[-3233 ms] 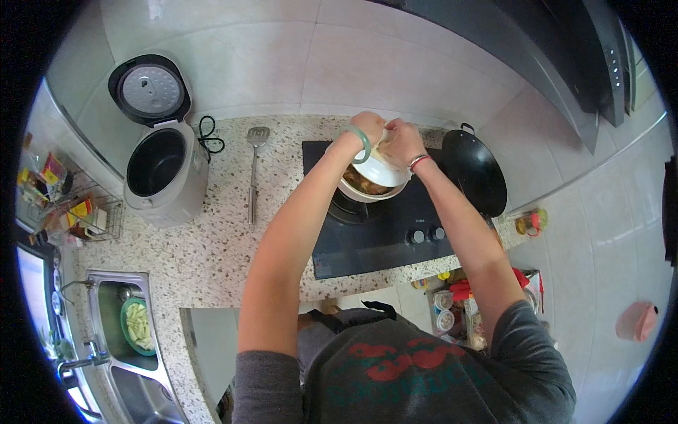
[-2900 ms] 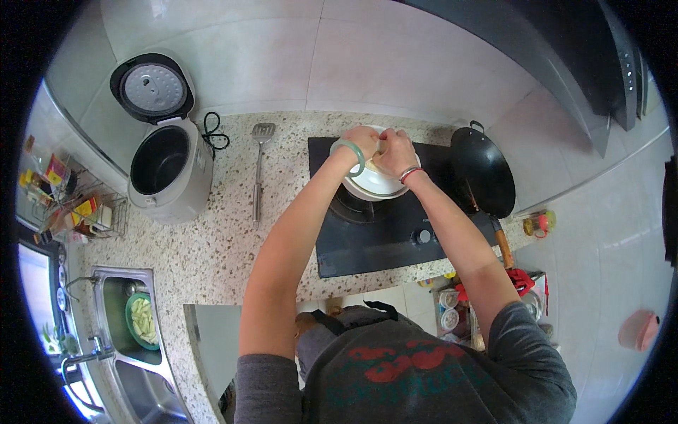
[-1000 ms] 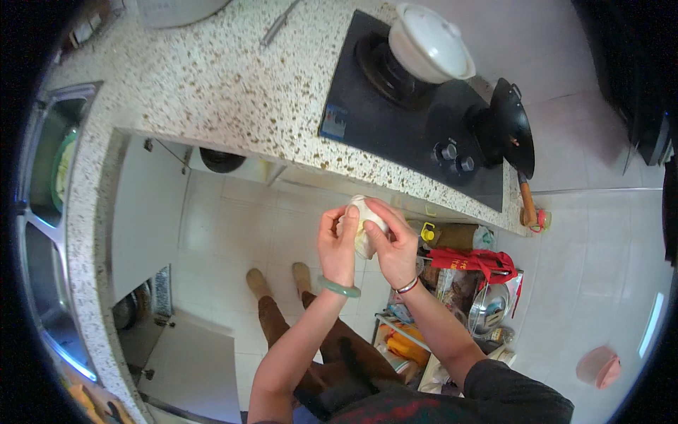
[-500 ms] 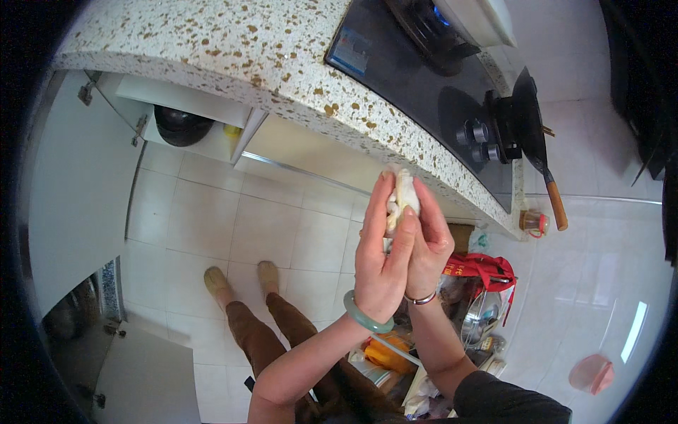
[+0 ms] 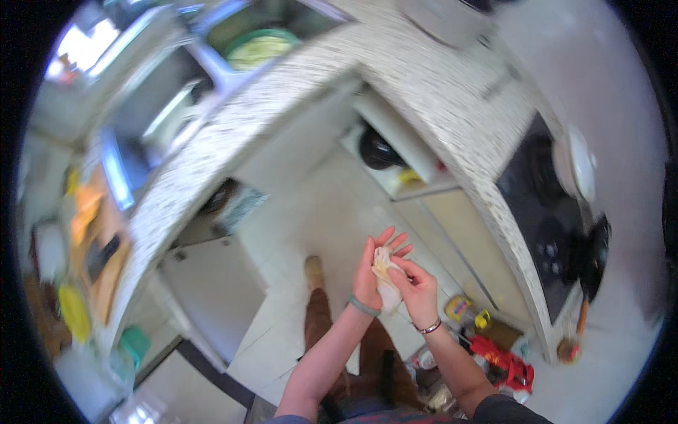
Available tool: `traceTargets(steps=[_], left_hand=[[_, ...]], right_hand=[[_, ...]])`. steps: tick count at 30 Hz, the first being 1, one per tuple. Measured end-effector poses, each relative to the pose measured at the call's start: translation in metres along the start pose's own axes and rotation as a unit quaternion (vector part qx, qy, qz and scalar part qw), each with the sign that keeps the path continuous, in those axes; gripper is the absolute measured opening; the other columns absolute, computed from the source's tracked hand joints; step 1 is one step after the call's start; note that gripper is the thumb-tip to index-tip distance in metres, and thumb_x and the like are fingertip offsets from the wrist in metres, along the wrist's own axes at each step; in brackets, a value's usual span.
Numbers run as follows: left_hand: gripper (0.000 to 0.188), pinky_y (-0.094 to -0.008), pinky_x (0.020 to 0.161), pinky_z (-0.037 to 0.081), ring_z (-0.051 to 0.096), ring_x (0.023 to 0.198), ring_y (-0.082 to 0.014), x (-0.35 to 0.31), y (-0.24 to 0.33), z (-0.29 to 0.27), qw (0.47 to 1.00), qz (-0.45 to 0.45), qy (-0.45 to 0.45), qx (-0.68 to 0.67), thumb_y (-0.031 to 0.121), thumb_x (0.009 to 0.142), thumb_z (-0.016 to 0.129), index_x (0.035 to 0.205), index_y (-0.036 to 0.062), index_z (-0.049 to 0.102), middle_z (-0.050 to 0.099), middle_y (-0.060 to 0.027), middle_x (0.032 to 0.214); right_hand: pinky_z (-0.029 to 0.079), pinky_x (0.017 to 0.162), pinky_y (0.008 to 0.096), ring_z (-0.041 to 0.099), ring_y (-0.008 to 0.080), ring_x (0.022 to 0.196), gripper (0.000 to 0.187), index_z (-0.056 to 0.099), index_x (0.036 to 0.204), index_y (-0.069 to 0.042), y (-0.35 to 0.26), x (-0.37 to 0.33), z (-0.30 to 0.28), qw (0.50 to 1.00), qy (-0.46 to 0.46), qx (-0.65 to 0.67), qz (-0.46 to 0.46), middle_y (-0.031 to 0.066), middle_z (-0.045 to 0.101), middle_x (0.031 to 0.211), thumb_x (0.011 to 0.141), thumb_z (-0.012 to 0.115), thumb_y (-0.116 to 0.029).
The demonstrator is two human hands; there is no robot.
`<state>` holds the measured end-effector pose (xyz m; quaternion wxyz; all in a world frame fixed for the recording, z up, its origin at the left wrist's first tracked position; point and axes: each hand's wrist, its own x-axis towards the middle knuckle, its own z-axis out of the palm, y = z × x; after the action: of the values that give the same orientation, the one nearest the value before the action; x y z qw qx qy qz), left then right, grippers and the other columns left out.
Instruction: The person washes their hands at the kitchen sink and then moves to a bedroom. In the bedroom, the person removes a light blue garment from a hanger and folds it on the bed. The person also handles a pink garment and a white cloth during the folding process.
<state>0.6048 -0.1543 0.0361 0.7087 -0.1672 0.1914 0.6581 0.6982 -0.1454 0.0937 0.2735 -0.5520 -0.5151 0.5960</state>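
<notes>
A pale, soft, crumpled piece (image 5: 385, 283), whitish with yellowish patches, sits between my two hands above the floor; its exact kind I cannot make out. My left hand (image 5: 364, 286) cradles it from the left against the palm, fingers stretched upward beyond it. From the other side my right hand (image 5: 421, 293) grips the piece, its thumb pressed on the front and fingers curled round the edge. The lower end of the piece hangs out between my wrists. Motion smears the surroundings a little.
A speckled worktop (image 5: 279, 116) bends round in front. At far left, a sink holds a green basin (image 5: 263, 33) of pale green food. The black cooktop (image 5: 519, 187) and wok (image 5: 597, 258) lie right. A cupboard door (image 5: 215, 300) hangs open; a red bag (image 5: 503, 362) lies on the floor.
My view has swung left, bringing the sink into sight and shifting the cooktop right. My hands, pressed together before, have parted somewhat, and more of the pale piece shows.
</notes>
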Motion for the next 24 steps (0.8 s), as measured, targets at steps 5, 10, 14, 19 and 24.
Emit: traceTargets(steps=[5,10,14,19,24], left_hand=[[0.048,-0.0438,0.103,0.042,0.051,0.119,-0.0268,-0.070,0.116,-0.016,0.979,0.198,0.038,-0.023,0.044,0.102,0.032,0.139,0.0143,0.042,0.049,-0.0107,0.135],[0.044,-0.0399,0.101,0.039,0.044,0.126,-0.0198,-0.149,0.218,-0.019,0.893,0.395,0.212,0.034,0.039,0.100,0.043,0.138,0.0177,0.044,0.045,-0.0066,0.139],[0.050,-0.0392,0.104,0.031,0.033,0.134,-0.0186,-0.189,0.267,-0.028,0.831,0.469,0.296,0.051,0.036,0.099,0.047,0.144,0.0165,0.037,0.033,-0.0028,0.149],[0.059,-0.0460,0.111,0.023,0.022,0.142,-0.0227,-0.213,0.287,-0.061,0.814,0.488,0.304,0.076,0.033,0.098,0.048,0.150,0.0126,0.026,0.022,-0.0032,0.156],[0.061,-0.0487,0.109,0.030,0.024,0.141,-0.0301,-0.234,0.268,-0.074,0.840,0.466,0.273,0.050,0.029,0.098,0.050,0.150,0.0091,0.023,0.018,-0.0105,0.157]], right_hand=[[0.049,0.084,0.0247,0.062,0.0107,0.097,0.028,0.063,0.118,-0.001,-0.076,0.004,0.137,0.982,-0.174,0.011,-0.073,0.0076,0.067,0.108,0.090,0.060,-0.004],[0.050,0.080,0.0304,0.062,0.0200,0.092,0.033,0.064,0.115,-0.007,-0.115,0.019,0.288,0.913,-0.254,-0.098,-0.305,0.0081,0.067,0.108,0.083,0.059,0.002],[0.043,0.094,0.0422,0.054,0.0296,0.111,0.032,0.064,0.115,-0.011,-0.104,0.051,0.389,0.796,-0.265,-0.213,-0.501,0.0061,0.063,0.120,0.083,0.060,-0.007],[0.034,0.103,0.0466,0.039,0.0302,0.132,0.045,0.054,0.128,-0.018,-0.053,0.060,0.446,0.678,-0.249,-0.379,-0.578,0.0042,0.049,0.139,0.084,0.059,-0.010],[0.036,0.102,0.0437,0.042,0.0249,0.130,0.046,0.057,0.126,-0.020,-0.063,0.069,0.436,0.666,-0.332,-0.345,-0.572,-0.0006,0.050,0.138,0.083,0.055,-0.004]])
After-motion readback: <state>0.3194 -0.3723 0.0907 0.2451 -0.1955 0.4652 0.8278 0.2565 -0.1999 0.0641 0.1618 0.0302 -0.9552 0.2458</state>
